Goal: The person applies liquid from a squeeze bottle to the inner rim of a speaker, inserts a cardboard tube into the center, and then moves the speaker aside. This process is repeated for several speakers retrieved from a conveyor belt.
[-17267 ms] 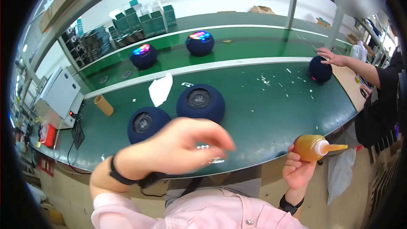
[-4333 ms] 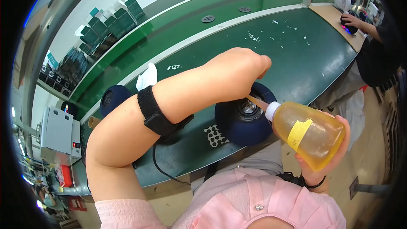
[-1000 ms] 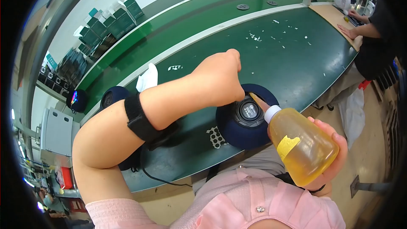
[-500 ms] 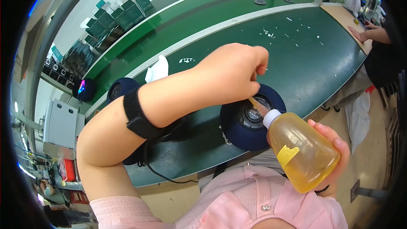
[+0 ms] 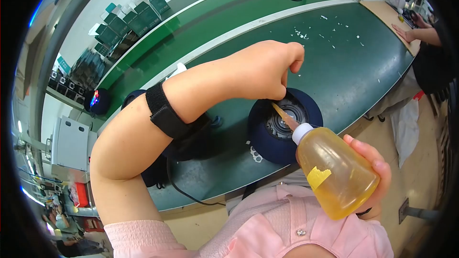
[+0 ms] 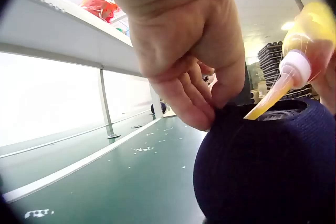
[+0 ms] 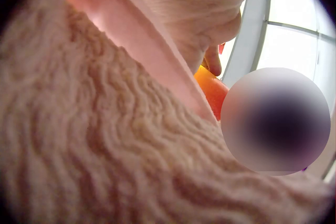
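Observation:
A round dark-blue speaker [image 5: 272, 143] stands on the green table, its ringed opening facing up. My left hand [image 5: 270, 69] pinches the fabric edge of that opening between thumb and finger, as the left wrist view shows close up on the speaker [image 6: 262, 176]. With my right hand [image 5: 381, 177] I hold a squeeze bottle [image 5: 342, 177] of amber liquid, tilted toward the speaker. Its tapered nozzle [image 6: 270, 98] points into the opening, the tip just inside the rim beside my left fingers. Pink sleeve fabric [image 7: 142, 40] covers most of the right wrist view, where a bit of the orange bottle [image 7: 212, 95] shows.
Another speaker [image 5: 131, 96] is mostly hidden behind my left forearm; a lit speaker [image 5: 96, 101] sits farther left. A perforated white scrap [image 5: 256, 154] and a black cable [image 5: 191, 197] lie near the front edge. Another person's hand [image 5: 406, 34] rests at the far right.
Long before, my left hand was free and the bottle was held away at the right. Over the last second the nozzle tip and pinching fingers have shifted slightly along the speaker's rim.

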Demonstrator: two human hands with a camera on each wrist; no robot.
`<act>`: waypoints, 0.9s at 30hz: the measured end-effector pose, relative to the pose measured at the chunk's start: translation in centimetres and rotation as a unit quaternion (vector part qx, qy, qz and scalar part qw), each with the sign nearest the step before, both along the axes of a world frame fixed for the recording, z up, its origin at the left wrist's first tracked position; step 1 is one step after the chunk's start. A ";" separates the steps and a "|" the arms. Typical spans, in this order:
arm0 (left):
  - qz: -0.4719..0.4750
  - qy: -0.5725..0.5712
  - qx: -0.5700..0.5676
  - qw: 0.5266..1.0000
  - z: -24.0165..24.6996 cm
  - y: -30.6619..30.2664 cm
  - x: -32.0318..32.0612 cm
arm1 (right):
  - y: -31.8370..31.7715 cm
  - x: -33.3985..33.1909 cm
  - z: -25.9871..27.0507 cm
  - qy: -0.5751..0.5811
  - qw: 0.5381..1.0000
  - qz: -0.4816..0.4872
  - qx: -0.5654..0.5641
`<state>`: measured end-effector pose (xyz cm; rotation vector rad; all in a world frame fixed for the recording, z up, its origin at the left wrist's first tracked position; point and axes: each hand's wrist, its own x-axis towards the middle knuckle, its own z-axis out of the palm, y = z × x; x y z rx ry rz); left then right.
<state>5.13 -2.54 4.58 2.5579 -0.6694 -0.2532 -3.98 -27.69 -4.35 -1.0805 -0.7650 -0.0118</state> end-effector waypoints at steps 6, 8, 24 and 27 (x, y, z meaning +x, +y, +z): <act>0.036 0.047 -0.040 0.997 -0.1 0.7 0.2 | -0.1 0.3 0.0 -0.076 0.992 -0.082 -0.057; 0.041 0.053 -0.036 0.997 0.0 0.7 0.3 | -0.1 0.3 0.0 -0.102 0.986 -0.108 -0.078; 0.045 0.044 -0.054 0.997 -0.4 1.4 0.1 | -0.3 1.1 0.1 -0.161 0.942 -0.204 -0.211; 0.049 0.052 -0.049 0.996 -0.3 1.4 0.3 | -0.1 1.1 0.0 -0.185 0.943 -0.205 -0.186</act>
